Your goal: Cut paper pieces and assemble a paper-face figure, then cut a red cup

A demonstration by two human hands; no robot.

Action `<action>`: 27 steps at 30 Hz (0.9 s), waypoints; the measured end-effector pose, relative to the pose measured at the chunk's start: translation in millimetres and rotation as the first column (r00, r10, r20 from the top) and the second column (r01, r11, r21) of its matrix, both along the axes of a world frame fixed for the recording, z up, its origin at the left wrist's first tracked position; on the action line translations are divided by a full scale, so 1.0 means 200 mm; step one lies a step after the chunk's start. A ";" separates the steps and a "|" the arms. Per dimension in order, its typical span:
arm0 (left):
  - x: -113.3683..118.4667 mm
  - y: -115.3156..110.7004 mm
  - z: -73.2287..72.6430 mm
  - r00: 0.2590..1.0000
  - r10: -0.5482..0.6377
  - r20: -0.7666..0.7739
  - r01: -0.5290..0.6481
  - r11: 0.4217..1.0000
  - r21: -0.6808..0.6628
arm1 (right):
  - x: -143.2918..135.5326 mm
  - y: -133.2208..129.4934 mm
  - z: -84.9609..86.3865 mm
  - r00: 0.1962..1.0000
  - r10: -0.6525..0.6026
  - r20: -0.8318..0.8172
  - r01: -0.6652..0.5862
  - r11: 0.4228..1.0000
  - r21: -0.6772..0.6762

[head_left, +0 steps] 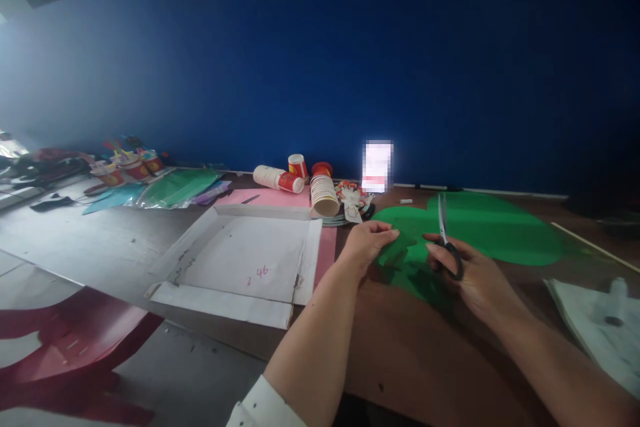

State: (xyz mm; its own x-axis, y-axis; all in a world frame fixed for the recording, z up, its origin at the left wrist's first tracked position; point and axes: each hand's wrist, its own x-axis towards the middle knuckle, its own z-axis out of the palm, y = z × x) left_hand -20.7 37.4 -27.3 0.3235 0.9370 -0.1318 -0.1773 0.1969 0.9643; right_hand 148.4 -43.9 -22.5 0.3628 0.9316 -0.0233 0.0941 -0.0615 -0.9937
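Note:
My left hand (369,245) pinches the left edge of a green sheet (407,230), thumb on top. Black-handled scissors (443,217) are in my right hand (465,273), with the blades pointing up and away over the sheet. Whether the blades are parted is hard to tell. The sheet's near part hangs in shadow below my hands. Behind the scissors lies a larger green piece (500,227) with a rounded outline, flat on the brown table (400,353).
A shallow white box lid (235,253) sits left of my arm over pink paper (327,260). Paper cups (324,197) stand and lie behind it. A lit screen (377,167) leans at the wall. Papers (590,320) and a thin stick (595,247) are right; a red chair (75,347) is left.

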 end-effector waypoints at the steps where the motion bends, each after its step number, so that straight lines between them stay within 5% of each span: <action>1: 0.00 0.00 0.00 1.000 -0.002 -0.006 0.002 1.000 -0.005 | 0.00 0.00 0.00 1.000 -0.011 0.002 0.011 1.000 0.004; 17: 0.00 -0.03 -0.01 0.980 -0.165 -0.111 0.165 0.986 -0.017 | -0.02 -0.01 0.05 1.000 0.012 0.020 -0.012 1.000 0.007; 27: 0.02 -0.04 -0.01 0.982 -0.124 -0.145 0.126 0.992 0.010 | -0.01 -0.01 0.04 0.996 0.078 0.046 -0.077 0.997 -0.021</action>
